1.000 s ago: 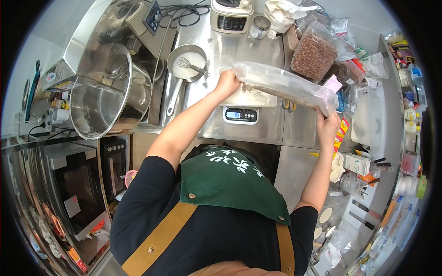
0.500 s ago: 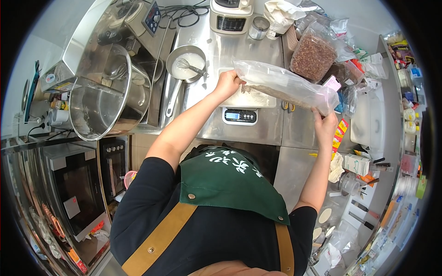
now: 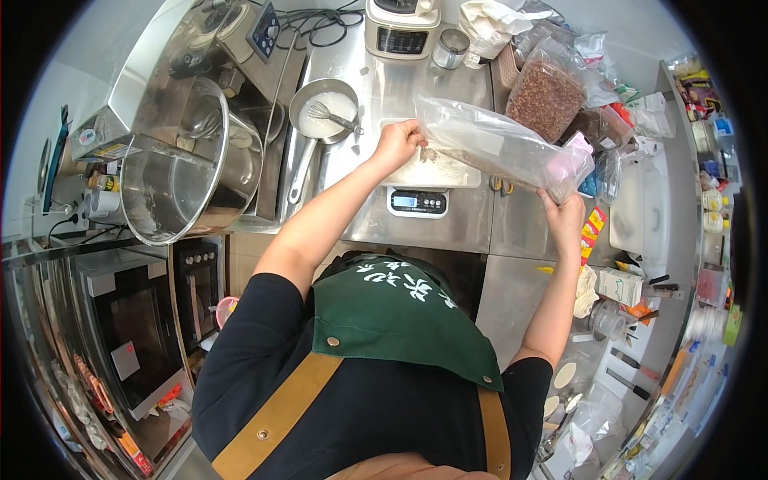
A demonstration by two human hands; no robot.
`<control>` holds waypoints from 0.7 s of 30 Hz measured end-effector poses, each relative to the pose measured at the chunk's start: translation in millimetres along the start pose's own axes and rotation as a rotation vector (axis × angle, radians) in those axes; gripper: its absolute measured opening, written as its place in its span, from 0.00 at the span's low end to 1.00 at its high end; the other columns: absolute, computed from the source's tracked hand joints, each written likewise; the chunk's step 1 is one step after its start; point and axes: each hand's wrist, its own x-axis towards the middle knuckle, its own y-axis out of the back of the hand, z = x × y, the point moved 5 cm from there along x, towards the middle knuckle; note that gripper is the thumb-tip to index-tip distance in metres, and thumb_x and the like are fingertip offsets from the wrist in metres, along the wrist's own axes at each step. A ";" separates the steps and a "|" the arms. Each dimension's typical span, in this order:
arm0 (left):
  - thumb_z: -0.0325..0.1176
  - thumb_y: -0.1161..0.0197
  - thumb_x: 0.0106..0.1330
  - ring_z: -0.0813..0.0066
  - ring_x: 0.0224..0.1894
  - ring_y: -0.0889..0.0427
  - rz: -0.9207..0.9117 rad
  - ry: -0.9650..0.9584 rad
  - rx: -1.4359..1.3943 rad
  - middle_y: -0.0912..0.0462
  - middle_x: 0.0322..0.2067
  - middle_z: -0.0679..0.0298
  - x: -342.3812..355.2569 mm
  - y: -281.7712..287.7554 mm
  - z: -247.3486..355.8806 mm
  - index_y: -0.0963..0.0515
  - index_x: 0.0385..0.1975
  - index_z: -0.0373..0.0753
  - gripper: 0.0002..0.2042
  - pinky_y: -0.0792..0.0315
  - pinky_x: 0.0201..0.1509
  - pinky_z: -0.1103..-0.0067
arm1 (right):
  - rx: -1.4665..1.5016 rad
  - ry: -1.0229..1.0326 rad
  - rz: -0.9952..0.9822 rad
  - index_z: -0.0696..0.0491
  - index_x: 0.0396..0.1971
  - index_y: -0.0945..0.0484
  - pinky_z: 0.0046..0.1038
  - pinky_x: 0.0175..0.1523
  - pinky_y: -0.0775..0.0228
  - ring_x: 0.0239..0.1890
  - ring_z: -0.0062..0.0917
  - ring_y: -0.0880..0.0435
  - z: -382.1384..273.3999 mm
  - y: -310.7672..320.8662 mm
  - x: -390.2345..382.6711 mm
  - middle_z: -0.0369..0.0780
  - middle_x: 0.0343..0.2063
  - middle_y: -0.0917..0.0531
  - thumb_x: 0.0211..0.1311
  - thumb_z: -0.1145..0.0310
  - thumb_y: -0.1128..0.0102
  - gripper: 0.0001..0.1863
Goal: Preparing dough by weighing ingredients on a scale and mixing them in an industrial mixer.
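A clear plastic bag (image 3: 472, 132) with brown powder or fine grains along its lower side stretches between my two hands, tilted over the scale. My left hand (image 3: 400, 146) grips its opening at the left end. At the bag's other end, my right hand (image 3: 563, 210) pinches the lower corner. Below the bag's mouth sits a white tray (image 3: 448, 182) holding pale flour, with a little brown material near my left fingers. The tray rests on a digital kitchen scale (image 3: 417, 202) with a lit display.
To the left stand a saucepan (image 3: 298, 112) with white liquid and a whisk (image 3: 334, 117), and a large steel mixing bowl (image 3: 172, 192). Scissors (image 3: 502, 186) lie right of the tray. Bags of brown granules (image 3: 546, 96) crowd the back right, near a cream appliance (image 3: 400, 32).
The bag's upper side has puffed out and shifted slightly right, covering more of the pink object behind it. Both hands keep their hold with barely any movement.
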 end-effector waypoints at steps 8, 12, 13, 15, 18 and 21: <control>0.21 0.46 0.55 0.72 0.30 0.19 0.014 -0.015 0.024 0.19 0.24 0.57 2.4 -5.4 -17.4 0.24 0.28 0.33 0.04 0.28 0.33 0.79 | 0.037 -0.038 -0.026 0.59 0.29 0.23 0.32 0.39 0.32 0.35 0.42 0.22 0.5 -1.4 1.1 0.48 0.29 0.21 0.45 0.74 0.39 0.09; 0.21 0.47 0.53 0.69 0.31 0.18 -0.006 -0.004 0.083 0.19 0.25 0.56 -4.5 -3.1 6.4 0.22 0.30 0.36 0.07 0.27 0.35 0.78 | 0.091 -0.092 0.000 0.59 0.30 0.23 0.31 0.39 0.32 0.35 0.41 0.21 9.1 -2.4 -1.7 0.47 0.30 0.20 0.46 0.74 0.39 0.09; 0.21 0.47 0.53 0.69 0.31 0.18 -0.007 -0.004 0.082 0.19 0.25 0.56 -3.7 -3.2 5.7 0.22 0.30 0.36 0.07 0.27 0.35 0.78 | 0.082 -0.104 0.010 0.59 0.30 0.23 0.31 0.40 0.32 0.35 0.41 0.21 10.2 -2.0 -2.0 0.47 0.30 0.20 0.46 0.74 0.39 0.09; 0.21 0.47 0.53 0.69 0.31 0.18 0.004 -0.100 0.205 0.19 0.25 0.57 -2.6 -1.4 7.2 0.22 0.29 0.36 0.08 0.27 0.36 0.77 | 0.083 -0.101 -0.007 0.59 0.30 0.23 0.30 0.40 0.32 0.35 0.41 0.21 8.7 -2.3 -2.0 0.47 0.30 0.20 0.46 0.74 0.39 0.09; 0.20 0.48 0.51 0.63 0.30 0.19 0.020 -0.001 -0.085 0.19 0.26 0.54 0.8 -1.0 -9.0 0.21 0.28 0.37 0.09 0.27 0.36 0.75 | 0.085 -0.081 -0.018 0.59 0.31 0.23 0.30 0.41 0.33 0.36 0.40 0.21 2.8 -2.3 -1.2 0.47 0.30 0.20 0.46 0.73 0.39 0.10; 0.20 0.47 0.49 0.57 0.31 0.20 -0.005 -0.211 0.216 0.21 0.27 0.52 -4.7 -4.5 4.1 0.21 0.28 0.37 0.10 0.28 0.37 0.73 | 0.077 -0.080 -0.006 0.58 0.32 0.23 0.30 0.41 0.33 0.37 0.40 0.22 0.9 0.2 -0.8 0.47 0.31 0.20 0.46 0.74 0.39 0.10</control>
